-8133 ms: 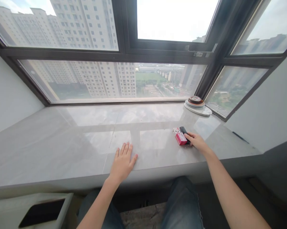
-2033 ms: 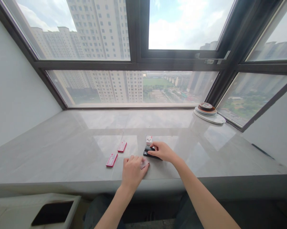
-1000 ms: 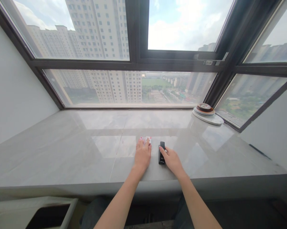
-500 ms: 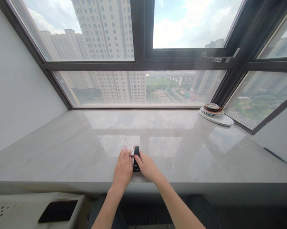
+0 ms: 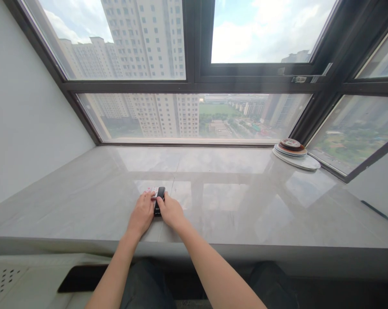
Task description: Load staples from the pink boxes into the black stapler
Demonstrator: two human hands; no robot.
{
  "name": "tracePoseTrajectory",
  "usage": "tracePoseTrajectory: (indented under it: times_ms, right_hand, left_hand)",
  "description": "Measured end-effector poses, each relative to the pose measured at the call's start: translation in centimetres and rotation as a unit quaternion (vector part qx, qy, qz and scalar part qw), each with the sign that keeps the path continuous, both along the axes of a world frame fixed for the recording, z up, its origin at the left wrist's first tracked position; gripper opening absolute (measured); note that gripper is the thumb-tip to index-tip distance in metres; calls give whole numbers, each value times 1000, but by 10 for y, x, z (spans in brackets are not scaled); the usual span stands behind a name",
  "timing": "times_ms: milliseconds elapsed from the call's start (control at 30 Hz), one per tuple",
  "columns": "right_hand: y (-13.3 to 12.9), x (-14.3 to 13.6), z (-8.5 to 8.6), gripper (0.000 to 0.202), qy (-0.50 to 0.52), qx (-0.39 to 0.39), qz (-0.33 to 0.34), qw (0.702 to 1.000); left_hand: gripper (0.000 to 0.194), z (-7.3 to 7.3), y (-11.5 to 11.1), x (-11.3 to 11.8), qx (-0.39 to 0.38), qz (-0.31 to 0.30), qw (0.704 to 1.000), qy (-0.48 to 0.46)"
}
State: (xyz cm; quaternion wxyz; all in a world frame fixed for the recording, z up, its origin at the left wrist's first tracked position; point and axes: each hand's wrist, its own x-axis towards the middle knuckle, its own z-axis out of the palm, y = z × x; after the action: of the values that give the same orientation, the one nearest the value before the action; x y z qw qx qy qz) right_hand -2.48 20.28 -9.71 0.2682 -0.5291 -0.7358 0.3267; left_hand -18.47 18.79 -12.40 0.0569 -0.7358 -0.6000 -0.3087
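Observation:
A black stapler (image 5: 160,201) lies lengthwise on the pale stone windowsill, its long side pointing away from me. My right hand (image 5: 170,209) is closed round its right side, the thumb on top. Just left of it, my left hand (image 5: 143,213) grips a small white paper with red print (image 5: 154,190), fingers bent over it. The paper's right edge meets the stapler; whether it lies between the jaws I cannot tell. The fingers cover most of the paper.
A stack of several round plates (image 5: 293,153) stands in the right corner by the window frame (image 5: 187,87). The sill's front edge (image 5: 229,245) runs across above my knees. Below it at left is a white perforated piece (image 5: 29,285) with a dark opening.
Both hands have moved left and farther from me across the sill, taking the stapler and the paper along. The stapler is now slightly tilted to the right at its far end.

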Motion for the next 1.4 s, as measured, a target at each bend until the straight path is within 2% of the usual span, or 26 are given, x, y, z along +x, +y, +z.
tracePoseTrajectory:
  times_ms: [67, 133, 200, 267, 367, 433, 500, 633, 900, 1400]
  right_hand:
    - [-4, 10, -4, 60, 30, 5, -19, 999]
    - [-9, 33, -8, 61, 61, 28, -55, 996]
    - [-13, 69, -12, 57, 70, 82, -103, 989]
    - [-17, 115, -15, 54, 29, 143, -138, 980]
    - [-25, 182, -16, 55, -109, 166, -133, 971]
    - [-33, 215, -16, 59, -201, 147, -133, 959]
    - [-42, 235, -17, 63, -270, 124, -139, 945]
    - [-55, 245, -20, 65, -329, 106, -147, 927]
    - [-57, 241, -18, 66, -338, 99, -152, 924]
    - [-57, 241, -21, 66, -341, 106, -151, 922]
  left_hand:
    - [40, 7, -5, 1, 11, 22, 999, -19]
    - [39, 17, -14, 8, 58, 75, 994, -53]
    - [36, 28, -23, 26, 119, 119, 982, -88]
    - [34, 35, -30, 57, 133, 99, 981, -98]
    - [38, 35, -31, 120, 15, -40, 999, -22]
    - [47, 28, -26, 156, -46, -57, 997, 32]
    - [57, 19, -22, 179, -84, -38, 993, 71]
    - [65, 9, -19, 187, -109, -19, 989, 103]
    - [67, 11, -24, 185, -132, -18, 986, 104]
    - [66, 8, -24, 184, -119, -16, 987, 102]
